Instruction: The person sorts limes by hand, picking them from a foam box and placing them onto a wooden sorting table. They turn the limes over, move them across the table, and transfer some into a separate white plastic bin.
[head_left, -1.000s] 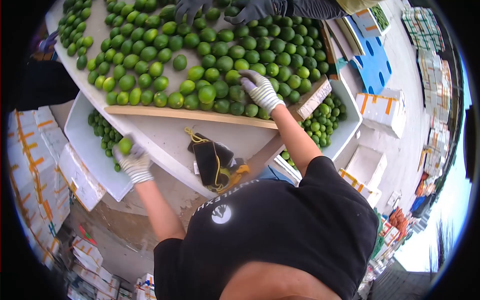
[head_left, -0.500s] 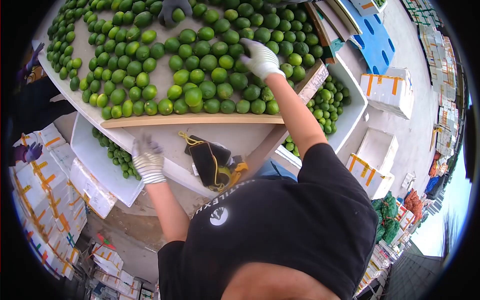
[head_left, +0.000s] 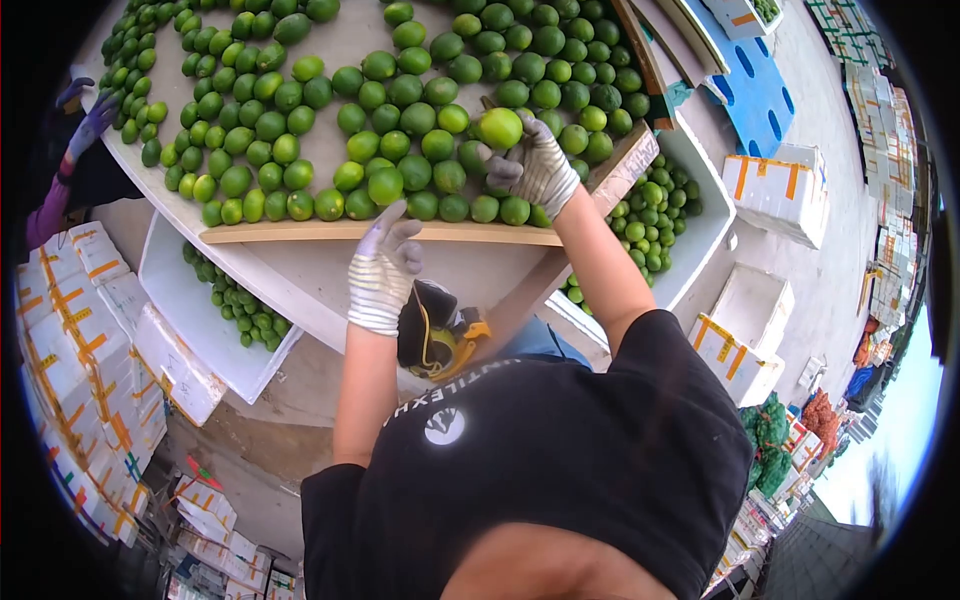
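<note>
Swinging inward from the white box (head_left: 190,310), my left hand (head_left: 383,270) is hovering by the wooden rail (head_left: 290,232), empty, fingers loosely parted; ahead and rightward, my right hand (head_left: 543,167) is pinching a lime (head_left: 499,128) at its fingertips.

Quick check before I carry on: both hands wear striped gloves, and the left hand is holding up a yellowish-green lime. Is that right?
Not quite: the head view shows the right hand holding up the yellowish-green lime, not the left hand. Both do wear striped gloves.
</note>
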